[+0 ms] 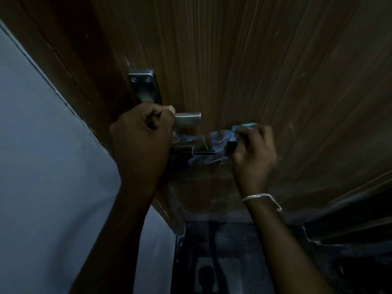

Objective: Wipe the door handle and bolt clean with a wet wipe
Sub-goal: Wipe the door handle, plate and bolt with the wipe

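Dim door [254, 60]: left hand [142, 132] grips the handle [187, 118], right hand [254, 149] pinches the wet wipe [218, 143]. If it snags on the bolt [203, 153], it may tear.

Brushed metal handle [187, 118] & plate [144, 88], wood-grain door [254, 60], thin wet wipe [216, 143].

The left hand [142, 132] hides part of the handle [188, 118]; the right hand [253, 149] and wipe [218, 141] appear blurred.

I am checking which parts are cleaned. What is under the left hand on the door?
The left hand grips the door handle. Only the lever's free end and the plate above it show. The gripped part is covered.
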Tool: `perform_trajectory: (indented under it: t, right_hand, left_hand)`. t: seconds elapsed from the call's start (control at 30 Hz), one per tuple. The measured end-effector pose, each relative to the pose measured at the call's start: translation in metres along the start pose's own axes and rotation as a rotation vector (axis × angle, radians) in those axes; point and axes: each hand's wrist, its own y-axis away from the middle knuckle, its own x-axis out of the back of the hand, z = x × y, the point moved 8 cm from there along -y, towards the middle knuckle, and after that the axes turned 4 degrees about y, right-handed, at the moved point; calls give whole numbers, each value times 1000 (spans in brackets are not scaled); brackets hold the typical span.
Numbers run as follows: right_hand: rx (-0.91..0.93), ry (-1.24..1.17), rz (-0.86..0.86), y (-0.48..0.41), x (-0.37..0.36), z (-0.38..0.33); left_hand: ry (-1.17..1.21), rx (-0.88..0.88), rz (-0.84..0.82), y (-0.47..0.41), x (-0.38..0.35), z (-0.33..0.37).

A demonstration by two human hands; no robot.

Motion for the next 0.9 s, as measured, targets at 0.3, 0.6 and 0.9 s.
perform_trajectory:
  t: [0.3, 0.6, 0.9]
  right_hand:
    - [-71, 50, -111, 14, 0, 10]
    - [166, 98, -338, 33, -42, -23]
    - [-17, 35, -185, 21, -15, -10]
  left_hand:
    - [19, -11, -23, 0, -1, -1]
    - [56, 5, -65, -2, -1, -3]
    - [73, -2, -69, -2, -1, -6]
